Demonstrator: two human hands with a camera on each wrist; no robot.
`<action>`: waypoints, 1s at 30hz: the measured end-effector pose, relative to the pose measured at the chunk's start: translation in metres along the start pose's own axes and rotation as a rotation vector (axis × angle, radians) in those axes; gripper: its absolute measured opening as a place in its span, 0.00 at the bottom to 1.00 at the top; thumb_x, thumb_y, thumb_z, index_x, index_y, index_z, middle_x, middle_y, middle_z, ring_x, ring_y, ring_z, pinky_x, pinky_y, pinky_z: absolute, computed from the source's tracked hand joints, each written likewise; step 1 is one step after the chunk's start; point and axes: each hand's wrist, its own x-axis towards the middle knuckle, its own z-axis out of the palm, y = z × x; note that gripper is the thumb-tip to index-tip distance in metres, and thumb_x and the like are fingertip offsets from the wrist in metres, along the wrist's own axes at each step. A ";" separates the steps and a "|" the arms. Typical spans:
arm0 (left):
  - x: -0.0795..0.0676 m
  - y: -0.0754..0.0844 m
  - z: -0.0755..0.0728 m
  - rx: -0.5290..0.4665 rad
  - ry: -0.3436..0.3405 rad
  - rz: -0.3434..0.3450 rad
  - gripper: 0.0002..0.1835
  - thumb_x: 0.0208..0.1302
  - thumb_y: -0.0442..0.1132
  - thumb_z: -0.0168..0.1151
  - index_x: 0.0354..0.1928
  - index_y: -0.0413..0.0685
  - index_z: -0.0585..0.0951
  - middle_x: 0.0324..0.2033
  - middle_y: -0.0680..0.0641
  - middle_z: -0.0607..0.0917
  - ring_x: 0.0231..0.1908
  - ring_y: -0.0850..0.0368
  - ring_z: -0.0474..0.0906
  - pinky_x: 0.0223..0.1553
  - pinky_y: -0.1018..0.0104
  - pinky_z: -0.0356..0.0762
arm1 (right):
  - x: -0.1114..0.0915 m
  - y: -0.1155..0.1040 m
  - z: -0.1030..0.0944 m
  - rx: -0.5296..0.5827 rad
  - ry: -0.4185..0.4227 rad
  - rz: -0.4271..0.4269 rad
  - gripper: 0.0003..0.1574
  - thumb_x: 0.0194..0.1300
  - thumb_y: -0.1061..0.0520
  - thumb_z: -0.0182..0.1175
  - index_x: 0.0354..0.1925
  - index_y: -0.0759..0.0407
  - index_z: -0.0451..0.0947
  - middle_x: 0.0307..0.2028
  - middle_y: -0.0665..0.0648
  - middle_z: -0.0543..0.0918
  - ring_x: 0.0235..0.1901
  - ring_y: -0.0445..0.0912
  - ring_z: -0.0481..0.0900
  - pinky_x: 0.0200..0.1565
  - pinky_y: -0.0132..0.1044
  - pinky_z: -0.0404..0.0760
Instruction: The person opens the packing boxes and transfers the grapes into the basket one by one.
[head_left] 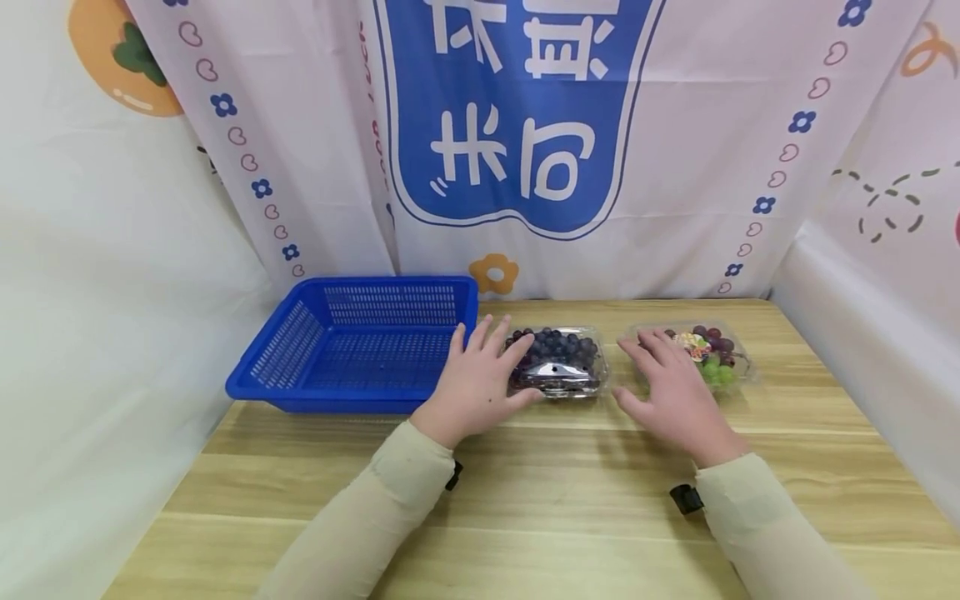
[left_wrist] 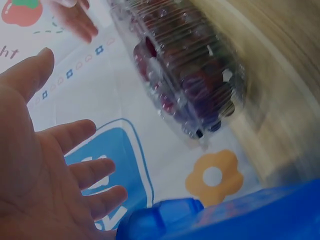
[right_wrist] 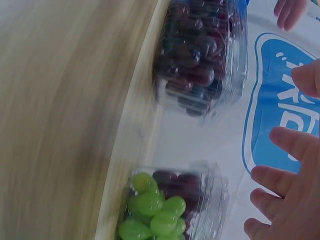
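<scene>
my left grip (head_left: 480, 387) is spreading its fingers and holding nothing; my right grip (head_left: 673, 402) is also hovering, fingers apart, holding nothing. a clear box of dark grapes (head_left: 557, 362) is lying between and slightly beyond both grips. a clear box of red and green grapes (head_left: 722, 353) is sitting just past my right grip, partly hidden by it. a blue basket (head_left: 375, 358) is standing just left of my left grip. the table (head_left: 570, 500) is stretching below.

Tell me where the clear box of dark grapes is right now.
In the head view, the dark-grape box sits on the wooden table toward its back edge, between the blue basket on the left and the mixed-grape box on the right.
</scene>
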 end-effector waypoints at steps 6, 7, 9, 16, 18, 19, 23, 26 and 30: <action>0.008 0.008 0.010 0.018 -0.037 0.015 0.45 0.64 0.75 0.53 0.78 0.64 0.62 0.77 0.44 0.57 0.77 0.39 0.47 0.72 0.34 0.40 | 0.004 -0.008 0.009 0.021 -0.028 0.004 0.47 0.66 0.42 0.65 0.76 0.55 0.63 0.76 0.66 0.57 0.75 0.65 0.50 0.69 0.68 0.51; 0.009 0.010 0.011 0.018 -0.044 0.019 0.45 0.65 0.75 0.52 0.78 0.63 0.62 0.77 0.44 0.57 0.77 0.39 0.47 0.73 0.35 0.40 | 0.005 -0.009 0.010 0.026 -0.034 0.009 0.47 0.66 0.42 0.65 0.76 0.54 0.62 0.76 0.66 0.57 0.75 0.65 0.50 0.69 0.68 0.51; 0.012 0.013 0.013 0.017 -0.047 0.030 0.45 0.65 0.75 0.52 0.78 0.63 0.63 0.77 0.43 0.58 0.76 0.39 0.47 0.73 0.37 0.43 | 0.006 -0.012 0.012 0.041 -0.043 0.018 0.47 0.66 0.42 0.64 0.77 0.54 0.61 0.76 0.66 0.56 0.75 0.65 0.49 0.69 0.69 0.51; 0.022 0.021 0.026 0.011 -0.026 0.036 0.44 0.65 0.73 0.55 0.77 0.61 0.64 0.77 0.43 0.58 0.75 0.39 0.51 0.71 0.39 0.53 | 0.010 -0.025 0.019 0.096 -0.065 0.036 0.49 0.67 0.43 0.65 0.78 0.55 0.58 0.76 0.66 0.55 0.75 0.66 0.49 0.67 0.70 0.55; 0.026 0.023 0.030 0.010 -0.027 0.025 0.44 0.65 0.73 0.55 0.78 0.62 0.63 0.77 0.43 0.58 0.75 0.39 0.50 0.71 0.38 0.54 | 0.011 -0.026 0.021 0.138 -0.085 0.056 0.49 0.68 0.44 0.64 0.78 0.55 0.57 0.77 0.67 0.53 0.75 0.66 0.50 0.66 0.70 0.57; 0.029 0.024 0.032 0.010 -0.029 0.019 0.45 0.64 0.73 0.55 0.78 0.62 0.63 0.77 0.43 0.58 0.75 0.38 0.50 0.70 0.37 0.55 | 0.011 -0.027 0.022 0.168 -0.097 0.072 0.49 0.69 0.44 0.63 0.79 0.55 0.56 0.77 0.66 0.52 0.74 0.67 0.50 0.66 0.70 0.57; 0.041 0.027 0.039 0.008 -0.035 -0.004 0.47 0.62 0.74 0.57 0.79 0.67 0.59 0.78 0.44 0.55 0.76 0.37 0.47 0.70 0.33 0.53 | 0.012 -0.028 0.026 0.308 -0.145 0.148 0.51 0.71 0.42 0.62 0.80 0.55 0.50 0.79 0.65 0.47 0.74 0.68 0.50 0.65 0.73 0.57; 0.049 0.029 0.043 0.023 -0.038 -0.008 0.48 0.60 0.75 0.59 0.79 0.70 0.59 0.79 0.44 0.53 0.76 0.36 0.45 0.70 0.32 0.49 | 0.014 -0.028 0.030 0.375 -0.151 0.186 0.54 0.71 0.41 0.61 0.81 0.55 0.46 0.79 0.65 0.47 0.75 0.67 0.49 0.65 0.73 0.55; 0.056 0.030 0.046 0.047 -0.060 -0.002 0.48 0.58 0.75 0.59 0.79 0.71 0.59 0.79 0.45 0.52 0.76 0.35 0.45 0.71 0.32 0.46 | 0.016 -0.025 0.037 0.431 -0.143 0.222 0.55 0.71 0.44 0.61 0.82 0.55 0.43 0.78 0.66 0.50 0.74 0.66 0.53 0.66 0.70 0.57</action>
